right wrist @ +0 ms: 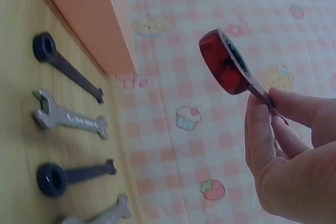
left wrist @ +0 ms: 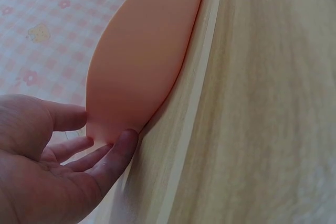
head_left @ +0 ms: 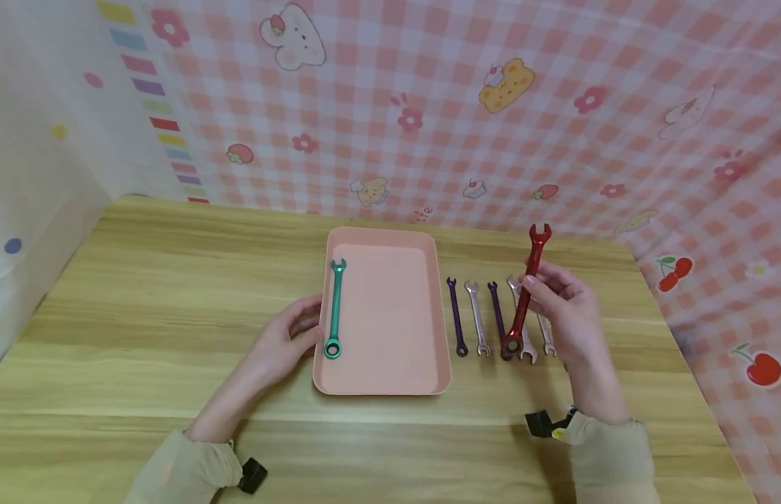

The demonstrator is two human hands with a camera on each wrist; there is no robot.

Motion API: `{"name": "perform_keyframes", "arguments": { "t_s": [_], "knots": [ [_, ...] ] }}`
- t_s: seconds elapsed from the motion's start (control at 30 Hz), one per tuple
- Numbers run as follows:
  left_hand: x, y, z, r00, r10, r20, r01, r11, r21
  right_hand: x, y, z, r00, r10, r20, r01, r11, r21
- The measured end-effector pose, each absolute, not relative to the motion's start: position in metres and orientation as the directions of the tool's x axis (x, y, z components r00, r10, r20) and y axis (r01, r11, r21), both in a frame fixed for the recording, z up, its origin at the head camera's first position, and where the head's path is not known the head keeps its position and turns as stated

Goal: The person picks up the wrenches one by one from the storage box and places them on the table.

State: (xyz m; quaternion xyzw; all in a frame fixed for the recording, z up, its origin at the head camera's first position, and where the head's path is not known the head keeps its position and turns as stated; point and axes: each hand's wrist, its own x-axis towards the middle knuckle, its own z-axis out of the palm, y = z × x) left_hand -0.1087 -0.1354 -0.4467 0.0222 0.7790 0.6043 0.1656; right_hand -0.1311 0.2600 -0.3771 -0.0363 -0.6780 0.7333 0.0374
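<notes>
A red combination wrench (head_left: 532,269) is pinched between the thumb and fingers of my right hand (head_left: 569,308). It is held above the table, ring end down toward me and open end up; in the right wrist view its ring end (right wrist: 223,64) points away from the hand. My left hand (head_left: 289,339) touches the left outer wall of a pink tray (head_left: 390,387), its fingertips (left wrist: 125,142) against that wall. Inside the tray, along its left side, lies a green wrench (head_left: 336,304).
Right of the tray, a row of wrenches lies on the wooden table (head_left: 176,301): a purple wrench (head_left: 457,318), a silver wrench (head_left: 475,315), another purple wrench (head_left: 496,308) and more silver ones, partly behind the red wrench and right hand. A pink checked cloth (head_left: 365,91) hangs behind.
</notes>
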Motion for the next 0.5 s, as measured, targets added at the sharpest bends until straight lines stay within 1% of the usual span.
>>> {"name": "perform_keyframes", "arguments": {
  "t_s": [0.13,0.37,0.5],
  "knots": [
    [-0.109,-0.135,-0.446,-0.945,0.234,-0.23,-0.163,0.271,0.948,-0.13,0.271,-0.376,-0.995,0.096,0.018,-0.026,-0.077,-0.997],
    [-0.107,-0.134,-0.447,-0.94,0.246,-0.237,-0.168,0.273,0.947,-0.121,0.292,-0.381,-0.992,0.121,0.021,-0.03,-0.071,-0.997],
    [-0.107,-0.136,-0.447,-0.941,0.241,-0.24,-0.168,0.283,0.944,-0.121,0.306,-0.382,-0.989,0.138,0.043,-0.056,-0.089,-0.994]
  ]
}}
